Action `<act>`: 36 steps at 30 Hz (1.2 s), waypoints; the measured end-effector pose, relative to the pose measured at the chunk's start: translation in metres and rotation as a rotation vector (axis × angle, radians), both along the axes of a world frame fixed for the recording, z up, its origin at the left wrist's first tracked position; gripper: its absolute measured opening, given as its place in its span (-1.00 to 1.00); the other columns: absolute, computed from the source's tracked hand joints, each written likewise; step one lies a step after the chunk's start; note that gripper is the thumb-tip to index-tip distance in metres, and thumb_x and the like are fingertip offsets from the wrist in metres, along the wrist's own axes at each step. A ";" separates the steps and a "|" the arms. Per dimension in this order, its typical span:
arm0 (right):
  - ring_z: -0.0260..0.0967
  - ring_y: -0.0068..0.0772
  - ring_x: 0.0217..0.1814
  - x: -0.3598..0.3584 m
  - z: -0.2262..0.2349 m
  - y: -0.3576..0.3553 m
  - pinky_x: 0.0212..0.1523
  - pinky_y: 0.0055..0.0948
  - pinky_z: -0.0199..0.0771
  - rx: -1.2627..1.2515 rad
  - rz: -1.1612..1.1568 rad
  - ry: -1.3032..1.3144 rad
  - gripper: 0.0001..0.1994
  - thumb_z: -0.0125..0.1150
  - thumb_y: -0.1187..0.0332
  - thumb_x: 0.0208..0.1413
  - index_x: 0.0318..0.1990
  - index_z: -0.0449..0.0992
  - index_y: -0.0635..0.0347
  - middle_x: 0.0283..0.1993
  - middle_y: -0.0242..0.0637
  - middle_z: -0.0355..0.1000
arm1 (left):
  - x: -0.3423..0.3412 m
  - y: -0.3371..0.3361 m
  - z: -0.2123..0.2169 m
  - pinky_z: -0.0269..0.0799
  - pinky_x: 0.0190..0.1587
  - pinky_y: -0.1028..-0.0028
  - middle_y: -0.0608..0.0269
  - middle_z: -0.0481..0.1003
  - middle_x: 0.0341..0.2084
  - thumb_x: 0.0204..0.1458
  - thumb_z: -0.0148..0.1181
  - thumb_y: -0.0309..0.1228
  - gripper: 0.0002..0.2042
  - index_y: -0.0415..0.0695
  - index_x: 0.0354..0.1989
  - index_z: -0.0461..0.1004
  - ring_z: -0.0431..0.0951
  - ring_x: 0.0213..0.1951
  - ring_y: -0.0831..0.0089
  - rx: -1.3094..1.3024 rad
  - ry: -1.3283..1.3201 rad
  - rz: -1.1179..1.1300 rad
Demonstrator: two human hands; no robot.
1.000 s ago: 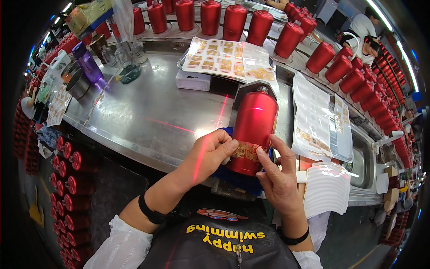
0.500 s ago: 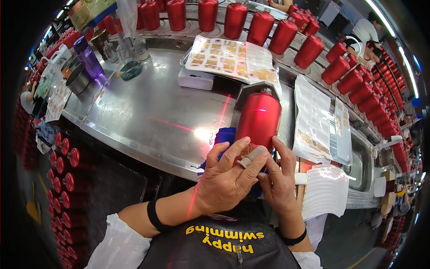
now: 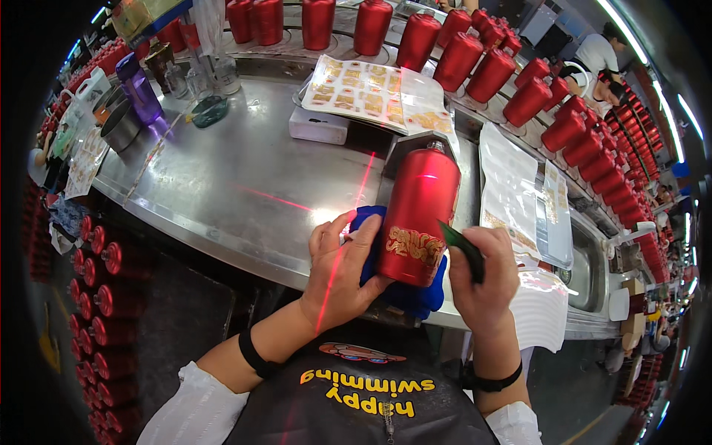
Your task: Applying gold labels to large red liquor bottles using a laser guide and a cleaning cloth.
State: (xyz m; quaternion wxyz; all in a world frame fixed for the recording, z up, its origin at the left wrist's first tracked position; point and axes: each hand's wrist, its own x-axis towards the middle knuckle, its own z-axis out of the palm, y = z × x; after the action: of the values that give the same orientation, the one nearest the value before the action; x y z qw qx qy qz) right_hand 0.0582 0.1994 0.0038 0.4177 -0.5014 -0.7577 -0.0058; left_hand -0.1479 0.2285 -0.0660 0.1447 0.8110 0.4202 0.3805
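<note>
A glossy red bottle (image 3: 421, 200) lies tilted in a dark angled stand (image 3: 400, 150), its neck pointing away from me. Gold dragon-like decoration (image 3: 415, 248) shows on its lower side. Folded blue cloth (image 3: 421, 298) lies beneath the bottle's near end. My left hand (image 3: 337, 259) grips the lower left of the bottle, thumb at its base and fingers along its side by the cloth. Pinched in my right hand (image 3: 486, 278) is a thin, dark green flat piece (image 3: 466, 251), like a scraper, its tip close to the bottle's right side.
Sheets of gold decals (image 3: 360, 93) lean on a white box (image 3: 317, 126) at the back. More white sheets (image 3: 508, 182) lie to the right, near a sink (image 3: 589, 278). Red bottles (image 3: 372, 28) line a conveyor behind. A purple bottle (image 3: 139, 90) stands far left.
Both hands have drawn apart from the bottle's lower face, uncovering the gold decoration. My left hand has shifted left onto its side. The green piece now shows in my right hand.
</note>
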 end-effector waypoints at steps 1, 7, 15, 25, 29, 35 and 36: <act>0.39 -0.16 -0.24 -0.003 0.007 0.003 -0.26 -0.27 0.37 -0.008 0.020 -0.126 -0.66 0.32 0.61 -0.10 -0.12 0.44 0.22 -0.23 -0.18 0.43 | 0.000 0.001 0.000 0.01 0.20 -0.02 0.02 0.49 -0.06 -0.20 0.41 -0.27 -0.24 -0.19 0.25 0.27 0.26 0.18 -0.02 0.032 0.025 -0.019; 0.34 -0.24 -0.25 -0.018 0.033 0.012 -0.18 -0.25 0.32 -0.110 0.260 -0.244 -0.66 0.38 0.51 -0.30 -0.24 0.52 0.13 -0.28 -0.31 0.41 | 0.000 0.003 0.005 -0.14 0.25 -0.07 0.13 0.55 -0.33 -0.22 0.38 -0.26 -0.22 -0.24 0.26 0.25 0.24 0.22 0.09 0.153 0.031 -0.031; 0.40 -0.36 -0.28 -0.008 0.024 0.007 -0.33 -0.46 0.39 -0.158 0.037 0.065 -0.74 0.38 0.59 -0.14 -0.21 0.56 0.27 -0.30 -0.25 0.44 | 0.003 0.004 0.014 -0.15 0.25 -0.05 0.02 0.39 0.10 -0.25 0.43 -0.18 -0.21 -0.13 0.26 0.31 0.17 0.22 0.02 0.084 -0.045 -0.102; 0.32 -0.45 -0.37 0.003 -0.008 -0.003 -0.36 -0.52 0.30 -0.122 -0.073 0.361 -0.85 0.33 0.52 0.01 -0.25 0.52 0.32 -0.34 -0.27 0.41 | 0.009 0.002 0.007 -0.10 0.26 -0.03 -0.01 0.40 0.14 -0.20 0.40 -0.20 -0.32 -0.13 0.18 0.40 0.28 0.21 0.08 0.199 0.031 -0.101; 0.33 -0.22 -0.25 -0.008 0.001 0.002 -0.32 -0.34 0.35 -0.012 0.084 -0.145 -0.67 0.39 0.58 -0.25 -0.22 0.55 0.18 -0.25 -0.26 0.39 | 0.007 0.003 0.005 -0.09 0.26 -0.03 -0.03 0.41 0.12 -0.22 0.39 -0.25 -0.32 -0.16 0.18 0.39 0.29 0.20 0.07 0.220 0.015 -0.106; 0.43 -0.15 -0.27 0.003 0.011 -0.010 -0.29 -0.33 0.44 -0.261 0.221 0.093 -0.75 0.40 0.51 -0.14 -0.25 0.53 0.22 -0.28 -0.19 0.44 | 0.011 0.000 0.012 -0.14 0.27 -0.14 0.00 0.33 0.20 -0.27 0.40 -0.27 -0.24 -0.12 0.23 0.31 0.23 0.24 0.03 0.190 0.043 -0.063; 0.45 -0.14 -0.29 0.012 0.011 -0.014 -0.30 -0.35 0.45 -0.265 0.155 0.111 -0.75 0.38 0.51 -0.07 -0.20 0.51 0.23 -0.29 -0.16 0.44 | 0.015 0.000 0.013 -0.15 0.27 -0.13 0.05 0.34 0.21 -0.25 0.42 -0.23 -0.23 -0.08 0.25 0.31 0.21 0.26 0.05 0.198 0.129 -0.055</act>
State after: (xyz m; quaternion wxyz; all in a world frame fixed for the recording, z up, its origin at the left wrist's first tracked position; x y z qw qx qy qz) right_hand 0.0700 0.1853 0.0143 0.3880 -0.4918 -0.7641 0.1542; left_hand -0.1333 0.2289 -0.0530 0.0470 0.8553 0.3667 0.3631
